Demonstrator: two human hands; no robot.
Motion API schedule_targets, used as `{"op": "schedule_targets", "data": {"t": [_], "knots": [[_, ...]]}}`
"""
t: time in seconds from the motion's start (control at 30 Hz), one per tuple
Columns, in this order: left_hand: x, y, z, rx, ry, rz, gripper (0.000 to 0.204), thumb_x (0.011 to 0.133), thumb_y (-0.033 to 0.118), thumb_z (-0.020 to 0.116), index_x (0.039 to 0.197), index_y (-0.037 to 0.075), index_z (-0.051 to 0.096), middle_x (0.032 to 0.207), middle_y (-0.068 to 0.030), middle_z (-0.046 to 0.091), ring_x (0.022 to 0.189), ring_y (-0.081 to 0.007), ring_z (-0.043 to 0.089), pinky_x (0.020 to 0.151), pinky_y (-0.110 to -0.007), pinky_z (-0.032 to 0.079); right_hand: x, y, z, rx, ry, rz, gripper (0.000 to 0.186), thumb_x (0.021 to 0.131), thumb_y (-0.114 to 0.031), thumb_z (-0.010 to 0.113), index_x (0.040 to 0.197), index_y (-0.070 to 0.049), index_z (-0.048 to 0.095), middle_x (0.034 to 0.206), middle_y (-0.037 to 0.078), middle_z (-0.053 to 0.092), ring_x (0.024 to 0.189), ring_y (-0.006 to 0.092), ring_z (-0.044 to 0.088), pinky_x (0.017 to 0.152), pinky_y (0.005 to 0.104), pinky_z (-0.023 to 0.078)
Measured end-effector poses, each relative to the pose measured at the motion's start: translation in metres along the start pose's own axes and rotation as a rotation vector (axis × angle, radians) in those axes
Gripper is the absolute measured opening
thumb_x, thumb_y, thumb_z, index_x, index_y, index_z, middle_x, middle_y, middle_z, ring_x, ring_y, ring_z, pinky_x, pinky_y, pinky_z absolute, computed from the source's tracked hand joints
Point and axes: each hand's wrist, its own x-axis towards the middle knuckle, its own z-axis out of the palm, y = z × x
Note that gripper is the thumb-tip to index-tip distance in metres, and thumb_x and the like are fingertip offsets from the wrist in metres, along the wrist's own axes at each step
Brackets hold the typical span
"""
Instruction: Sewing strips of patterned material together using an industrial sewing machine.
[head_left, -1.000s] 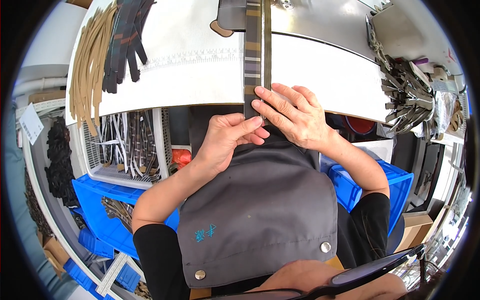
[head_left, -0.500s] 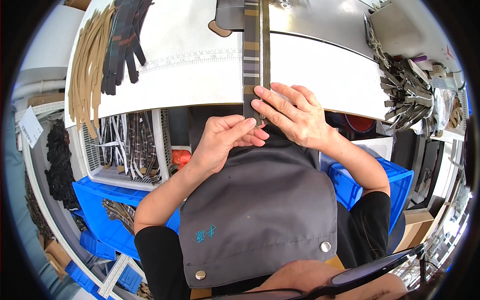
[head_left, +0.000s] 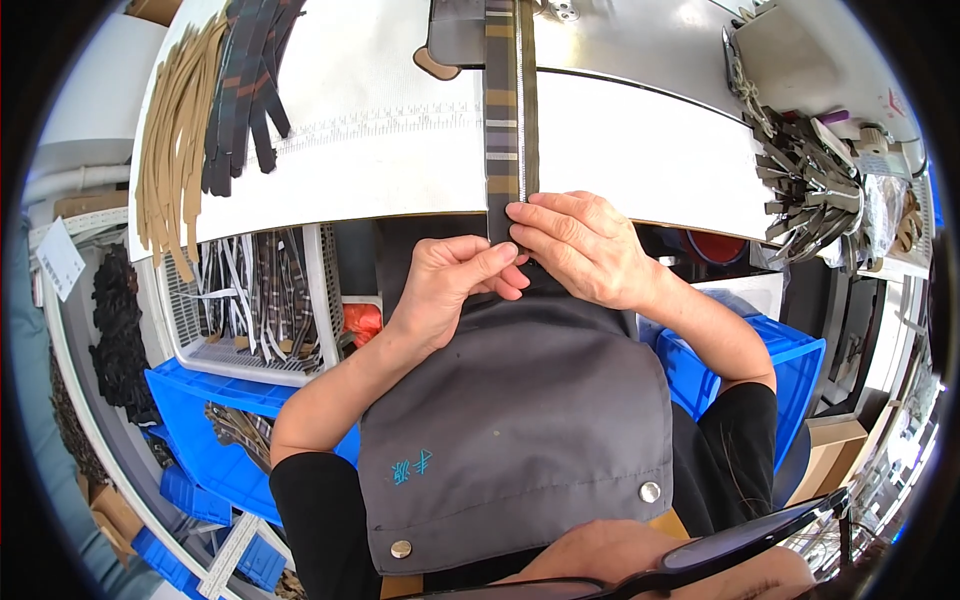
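A dark striped fabric strip [head_left: 502,130] with brown and pale bands runs down the middle of the white table, along an olive zipper [head_left: 531,120] with bright teeth. Their near ends come over the table's front edge to my hands. My left hand [head_left: 447,282] pinches the strip's near end between thumb and curled fingers. My right hand [head_left: 585,250] holds the zipper's lower end beside it, fingertips together on the strip's right side. Both hands nearly touch, and the very ends of the pieces are hidden by the fingers.
Tan strips [head_left: 180,140] and dark strips [head_left: 235,90] hang over the table's left end. A metal plate [head_left: 640,45] lies at the back, with a machine part [head_left: 458,35] left of it. Dark bundles [head_left: 815,180] stand right. Below left are a white basket [head_left: 325,300] and blue bin [head_left: 190,390].
My right hand has slid slightly nearer to me, its fingers drawing together near the zipper's lower end. The left hand keeps its pinch, with its thumb shifted slightly right.
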Motion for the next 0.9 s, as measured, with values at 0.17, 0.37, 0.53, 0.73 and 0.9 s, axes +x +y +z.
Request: {"op": "schedule_targets", "data": {"t": [0.17,0.37,0.53,0.73,0.9], "knots": [[-0.002,0.005,0.003,-0.004,0.022,-0.047,0.023,0.095,0.018,0.06,0.092,-0.003,0.069,0.082,-0.0151,0.07,0.07,-0.0162,0.068,0.072,-0.028,0.056,-0.003,0.004,-0.003,0.046,-0.001,0.015,0.029,0.071,-0.006,0.067,0.1,0.0,0.065,0.114,0.012,0.063,0.101,0.0255,0.063,0.084,0.0368,0.054],[-0.002,0.007,0.003,0.008,0.026,-0.052,0.027,0.096,0.019,0.058,0.1,-0.006,0.068,0.083,-0.016,0.071,0.073,-0.0173,0.069,0.072,-0.029,0.056,-0.005,0.007,0.0,0.041,0.035,-0.031,0.02,0.069,-0.005,0.069,0.088,-0.002,0.062,0.11,0.012,0.063,0.1,0.0256,0.064,0.084,0.0377,0.054],[-0.001,0.005,0.001,0.017,0.025,-0.041,0.025,0.095,0.017,0.06,0.1,-0.006,0.068,0.083,-0.0157,0.07,0.073,-0.0167,0.069,0.07,-0.028,0.056,-0.004,0.005,0.001,0.015,0.041,-0.035,0.021,0.07,-0.009,0.07,0.088,-0.003,0.062,0.109,0.011,0.063,0.101,0.0248,0.063,0.084,0.0373,0.053],[-0.001,0.002,0.002,-0.019,-0.002,-0.025,0.02,0.095,0.015,0.06,0.091,-0.003,0.067,0.078,-0.0118,0.068,0.068,-0.0141,0.065,0.066,-0.026,0.055,0.003,-0.005,-0.003,-0.036,0.034,-0.026,0.027,0.069,-0.012,0.07,0.094,-0.003,0.065,0.107,0.01,0.063,0.102,0.0245,0.062,0.084,0.0362,0.053],[-0.002,0.006,0.003,-0.109,-0.029,-0.166,0.021,0.097,0.018,0.058,0.089,-0.001,0.064,0.073,-0.0057,0.065,0.062,-0.0114,0.061,0.066,-0.026,0.054,0.006,-0.009,0.0,-0.076,-0.02,-0.025,0.025,0.068,-0.014,0.067,0.088,0.0,0.063,0.103,0.012,0.063,0.099,0.0265,0.061,0.082,0.0371,0.05]]}}
